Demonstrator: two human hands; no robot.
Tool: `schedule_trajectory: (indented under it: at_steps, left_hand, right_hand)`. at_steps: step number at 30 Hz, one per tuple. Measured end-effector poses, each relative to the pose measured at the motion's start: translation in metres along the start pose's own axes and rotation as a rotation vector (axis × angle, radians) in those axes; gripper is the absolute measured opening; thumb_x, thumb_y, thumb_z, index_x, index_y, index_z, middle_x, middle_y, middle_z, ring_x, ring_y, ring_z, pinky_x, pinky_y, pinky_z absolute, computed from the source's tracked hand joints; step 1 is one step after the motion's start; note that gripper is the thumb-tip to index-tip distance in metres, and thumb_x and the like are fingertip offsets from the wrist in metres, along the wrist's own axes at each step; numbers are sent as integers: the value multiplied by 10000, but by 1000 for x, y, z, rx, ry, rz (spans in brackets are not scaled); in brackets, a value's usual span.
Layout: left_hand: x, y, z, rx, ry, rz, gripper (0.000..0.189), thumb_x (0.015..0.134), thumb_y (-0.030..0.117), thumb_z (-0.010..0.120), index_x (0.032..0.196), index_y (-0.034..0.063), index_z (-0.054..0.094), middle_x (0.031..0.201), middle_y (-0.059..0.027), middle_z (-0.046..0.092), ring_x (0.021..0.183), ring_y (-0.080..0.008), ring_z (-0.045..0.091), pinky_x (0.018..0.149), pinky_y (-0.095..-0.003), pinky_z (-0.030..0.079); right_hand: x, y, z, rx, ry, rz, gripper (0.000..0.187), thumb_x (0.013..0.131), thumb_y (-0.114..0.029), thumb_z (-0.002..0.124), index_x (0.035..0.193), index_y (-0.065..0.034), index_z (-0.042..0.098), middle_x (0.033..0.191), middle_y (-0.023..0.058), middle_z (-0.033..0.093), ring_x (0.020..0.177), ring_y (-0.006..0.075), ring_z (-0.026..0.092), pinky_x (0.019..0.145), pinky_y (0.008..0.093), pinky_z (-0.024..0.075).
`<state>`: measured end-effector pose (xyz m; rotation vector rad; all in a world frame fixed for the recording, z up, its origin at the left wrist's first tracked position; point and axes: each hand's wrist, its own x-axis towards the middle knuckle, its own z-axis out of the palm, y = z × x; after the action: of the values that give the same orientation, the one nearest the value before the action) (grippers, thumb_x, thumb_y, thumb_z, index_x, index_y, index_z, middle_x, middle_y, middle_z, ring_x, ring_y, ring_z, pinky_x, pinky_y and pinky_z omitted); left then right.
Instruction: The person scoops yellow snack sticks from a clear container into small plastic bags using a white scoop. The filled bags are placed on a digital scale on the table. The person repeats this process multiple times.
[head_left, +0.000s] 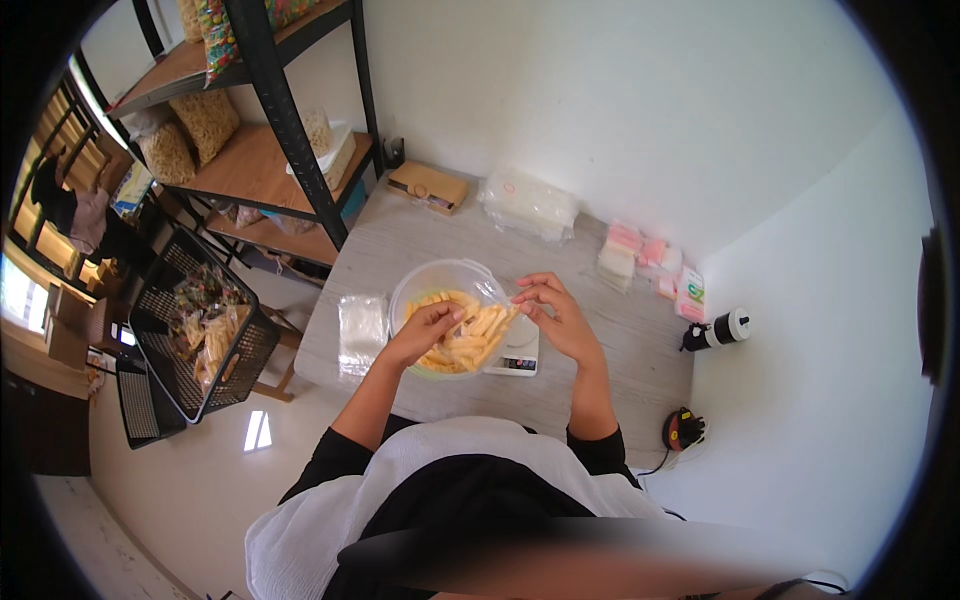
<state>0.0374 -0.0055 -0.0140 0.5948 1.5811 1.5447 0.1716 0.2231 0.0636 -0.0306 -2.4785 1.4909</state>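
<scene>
Between my hands, over a round clear plastic tub (405, 285), is a clear plastic bag of yellow stick snacks (480, 336). My left hand (430, 330) pinches the bag's left side between thumb and fingers. At the bag's upper right edge, my right hand (555, 311) holds the film with its fingertips, the other fingers spread. More yellow sticks lie in the tub beneath. A white digital scale (529, 349) stands just right of the tub, partly hidden by the bag. Left of the tub lies a stack of clear plastic bags (361, 334).
A cardboard box (427, 187), packed clear bags (529, 202) and pink packets (622, 247) line the table's back. A bottle (727, 328) and cable reel (682, 430) are at right. Left are a black basket of snack packs (255, 337) and shelving (285, 127). Another person (82, 214) is far left.
</scene>
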Motion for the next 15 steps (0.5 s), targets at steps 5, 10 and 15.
schedule_trajectory:
  at_steps: [5, 10, 15]
  left_hand:
    - [4, -9, 2, -85, -44, -2, 283, 1006, 352, 585, 1122, 96, 613, 879, 62, 579, 748, -34, 492, 638, -201, 397]
    - [-2, -8, 19, -210, -166, 105, 444, 893, 123, 736, 1292, 49, 556, 1137, -3, 653, 1013, -89, 609, 856, -254, 502]
    - [-2, 1, 20, -163, -208, 77, 533, 815, 21, 780, 1300, 16, 559, 1139, -21, 654, 1056, -105, 618, 931, -279, 502]
  right_hand:
    - [-6, 1, 5, 4, -33, 75, 206, 889, -124, 718, 1090, -82, 721, 1187, 82, 573, 1079, 204, 579, 886, 310, 492]
    - [-8, 9, 15, 73, -4, 120, 204, 873, -116, 729, 1071, -66, 723, 1114, 69, 579, 989, 194, 607, 840, 300, 508]
    - [-8, 7, 18, 84, 14, 75, 195, 866, -113, 728, 1053, -56, 726, 1082, 68, 573, 990, 213, 595, 870, 327, 490]
